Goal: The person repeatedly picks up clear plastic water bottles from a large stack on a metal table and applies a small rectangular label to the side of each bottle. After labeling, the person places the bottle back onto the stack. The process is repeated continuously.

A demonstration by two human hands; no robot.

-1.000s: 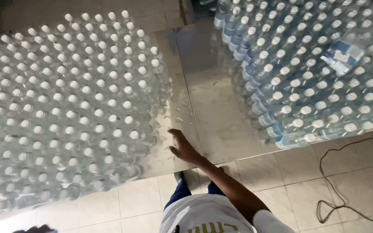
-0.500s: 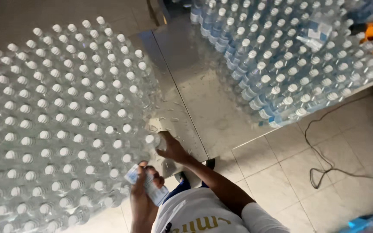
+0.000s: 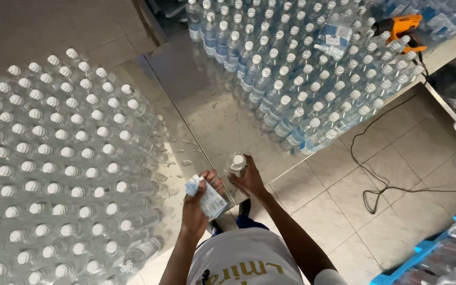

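Gripping clear plastic bottle (image 3: 237, 164): right hand (image 3: 250, 182) | left hand (image 3: 199, 203) holding seemingly paper labels (image 3: 208, 197) | steel table (image 3: 212, 113)

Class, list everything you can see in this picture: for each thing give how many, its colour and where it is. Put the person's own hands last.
Unlabelled bottles: too many to count, clear with white caps, massed on the left of the table.
Labelled bottles: too many to count, clear with blue labels and white caps, at the table's far right.
Metal table: one, shiny grey, wet in places, between the two masses.
Power tool: one, orange and black, on the labelled bottles, top right.
Cable: one, black, trailing over the tiled floor.
Single bottle: one, clear, white cap, at the table's near edge.
Labels: a small blue-and-white stack.
Left hand: holds the labels.
Right hand: grips the single bottle.
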